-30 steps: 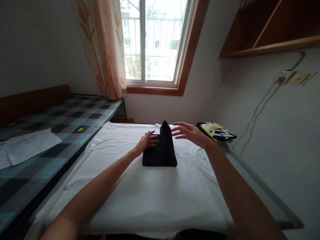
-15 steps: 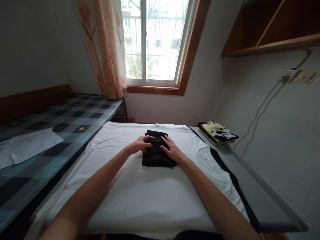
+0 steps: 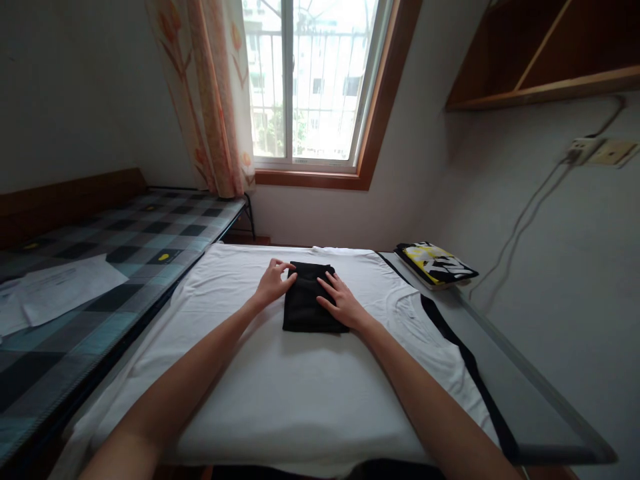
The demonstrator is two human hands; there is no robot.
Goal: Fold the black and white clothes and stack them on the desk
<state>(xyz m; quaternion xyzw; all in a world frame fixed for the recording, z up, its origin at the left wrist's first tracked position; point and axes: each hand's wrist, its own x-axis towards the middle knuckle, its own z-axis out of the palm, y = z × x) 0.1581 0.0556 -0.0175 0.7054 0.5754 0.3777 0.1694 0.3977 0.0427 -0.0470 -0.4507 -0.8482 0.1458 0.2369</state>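
A folded black cloth (image 3: 306,303) lies as a neat rectangle on a white T-shirt (image 3: 300,393) spread out flat. My left hand (image 3: 274,281) is at the far left corner of the black cloth, thumb and forefinger pinching its edge, the other fingers curled. Across its right side rests my right hand (image 3: 344,301), open, fingers spread and lying on the fabric. The T-shirt's neckline is on the right, beyond my right forearm.
A folded black, yellow and white garment (image 3: 436,263) sits at the far right corner of the table (image 3: 530,407). To the left stands a bed with a checked mattress (image 3: 165,230), papers (image 3: 75,290) on it. A window and a curtain (image 3: 215,100) are ahead.
My left hand has moved left, from over the black cloth to its left edge, and its fingers have drawn together. My right hand has shifted slightly left on the cloth.
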